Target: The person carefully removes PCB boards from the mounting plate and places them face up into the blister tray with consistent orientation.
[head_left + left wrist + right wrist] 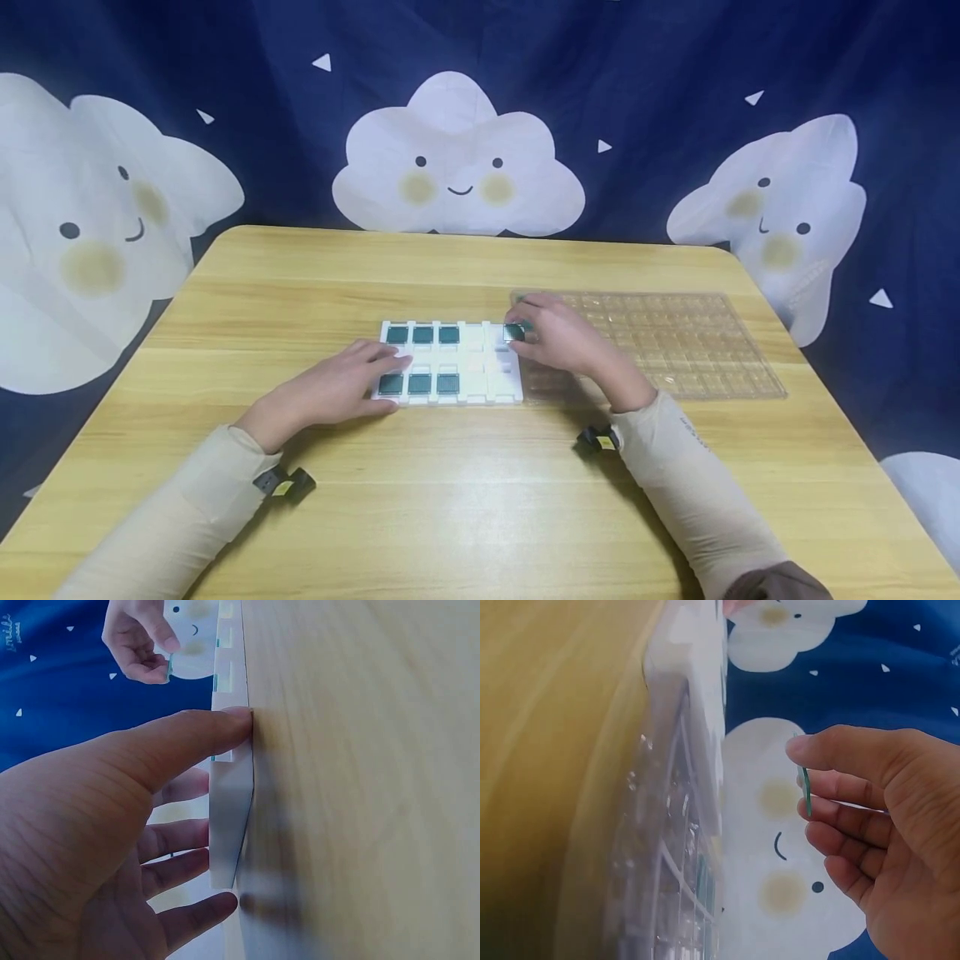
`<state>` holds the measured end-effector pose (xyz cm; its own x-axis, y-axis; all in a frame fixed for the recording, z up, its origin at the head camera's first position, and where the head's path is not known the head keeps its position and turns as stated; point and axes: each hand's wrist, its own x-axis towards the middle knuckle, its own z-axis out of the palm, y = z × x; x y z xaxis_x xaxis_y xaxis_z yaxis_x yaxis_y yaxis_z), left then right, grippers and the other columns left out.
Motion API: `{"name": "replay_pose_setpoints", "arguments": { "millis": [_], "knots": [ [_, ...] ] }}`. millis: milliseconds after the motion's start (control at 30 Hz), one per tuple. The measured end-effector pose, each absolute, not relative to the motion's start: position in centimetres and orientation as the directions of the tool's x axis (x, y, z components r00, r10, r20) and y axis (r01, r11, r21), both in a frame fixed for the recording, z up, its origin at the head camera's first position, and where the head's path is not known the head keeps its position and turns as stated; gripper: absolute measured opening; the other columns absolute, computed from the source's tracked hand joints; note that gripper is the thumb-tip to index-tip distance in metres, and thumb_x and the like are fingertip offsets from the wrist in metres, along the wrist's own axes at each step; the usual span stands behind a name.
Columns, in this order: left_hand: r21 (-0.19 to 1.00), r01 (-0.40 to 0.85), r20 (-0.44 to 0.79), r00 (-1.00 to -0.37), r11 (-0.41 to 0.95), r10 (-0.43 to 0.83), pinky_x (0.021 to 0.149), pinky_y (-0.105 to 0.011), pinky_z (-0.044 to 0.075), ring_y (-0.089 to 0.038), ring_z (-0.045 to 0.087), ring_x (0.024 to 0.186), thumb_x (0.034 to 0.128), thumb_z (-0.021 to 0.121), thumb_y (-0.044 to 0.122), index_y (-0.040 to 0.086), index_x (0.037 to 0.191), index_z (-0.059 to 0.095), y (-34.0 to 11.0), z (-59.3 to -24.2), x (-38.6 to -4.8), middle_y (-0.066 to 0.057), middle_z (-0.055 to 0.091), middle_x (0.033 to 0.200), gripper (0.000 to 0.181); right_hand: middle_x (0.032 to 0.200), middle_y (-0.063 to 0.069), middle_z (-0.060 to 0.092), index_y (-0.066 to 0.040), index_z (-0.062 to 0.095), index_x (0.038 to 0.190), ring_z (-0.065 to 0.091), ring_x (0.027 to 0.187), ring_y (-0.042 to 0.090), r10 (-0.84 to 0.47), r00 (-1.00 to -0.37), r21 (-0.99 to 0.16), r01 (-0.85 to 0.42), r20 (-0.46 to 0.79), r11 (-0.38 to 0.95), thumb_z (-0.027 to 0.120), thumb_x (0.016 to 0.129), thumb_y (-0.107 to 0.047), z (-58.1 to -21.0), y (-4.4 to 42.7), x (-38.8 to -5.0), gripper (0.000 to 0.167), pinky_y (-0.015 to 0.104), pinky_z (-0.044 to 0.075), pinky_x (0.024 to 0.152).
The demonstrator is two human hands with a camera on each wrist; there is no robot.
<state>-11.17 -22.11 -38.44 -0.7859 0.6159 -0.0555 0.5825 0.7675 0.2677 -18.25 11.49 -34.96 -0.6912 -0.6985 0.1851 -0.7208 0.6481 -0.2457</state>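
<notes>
A white tray (486, 358) with two rows of compartments lies mid-table, several green square chips (422, 335) in its left compartments. At its left end my left hand (341, 383) rests, the thumb (202, 735) against the near edge and the fingertips on top, fingers fairly straight. Above the tray's far right corner my right hand (558, 333) pinches one thin green chip (806, 791) between thumb and fingertips. In the right wrist view this chip stands edge-on, apart from the tray.
To the right lies a clear plastic tray (675, 342) with many small compartments, its left end partly behind my right hand and forearm. Both trays lie on a wooden table (450, 500). Behind the table hangs a dark blue curtain (637, 50) with clouds.
</notes>
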Motion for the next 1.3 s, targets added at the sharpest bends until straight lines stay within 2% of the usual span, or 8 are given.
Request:
{"name": "replay_pose_setpoints", "arguments": {
  "millis": [200,433,833,1300],
  "knots": [
    [0.276,0.579,-0.058,-0.786,0.767,0.615,0.111,-0.054,0.032,-0.038,0.037,0.135,0.0901,0.067,0.046,0.011,0.147,0.046,-22.0,-38.4,-11.2,-0.017,0.044,0.145,0.070,0.112,0.009,0.065,-0.005,0.069,0.111,0.059,0.101,0.024,-0.676,-0.722,-0.302,-0.684,0.147,0.664,0.076,0.084,-0.020,-34.8,12.2,-18.6,0.031,0.039,0.050,0.093],
    [0.284,0.572,-0.058,-0.791,0.770,0.609,0.111,-0.054,0.032,-0.038,0.036,0.135,0.0899,0.068,0.044,0.010,0.146,0.047,-22.1,-38.1,-10.9,-0.018,0.044,0.145,0.069,0.111,0.009,0.066,-0.004,0.069,0.114,0.061,0.104,0.026,-0.652,-0.751,-0.313,-0.648,0.107,0.695,0.077,0.085,-0.023,-34.5,13.0,-19.3,0.035,0.042,0.049,0.095],
    [0.272,0.580,-0.055,-0.787,0.768,0.614,0.110,-0.053,0.034,-0.036,0.037,0.135,0.0902,0.067,0.046,0.011,0.147,0.045,-22.2,-38.6,-11.2,-0.017,0.044,0.145,0.070,0.109,0.010,0.064,-0.003,0.069,0.114,0.058,0.099,0.026,-0.639,-0.768,-0.300,-0.619,0.037,0.726,0.075,0.086,-0.023,-34.4,14.8,-21.1,0.035,0.043,0.049,0.089],
    [0.277,0.567,-0.063,-0.795,0.775,0.604,0.110,-0.053,0.035,-0.036,0.037,0.135,0.0898,0.068,0.046,0.013,0.147,0.045,-22.1,-38.5,-11.2,-0.016,0.044,0.145,0.070,0.110,0.011,0.064,-0.003,0.068,0.118,0.058,0.101,0.029,-0.607,-0.793,-0.318,-0.567,-0.038,0.760,0.075,0.085,-0.019,-34.9,16.1,-23.0,0.037,0.047,0.047,0.093]
  ]
}}
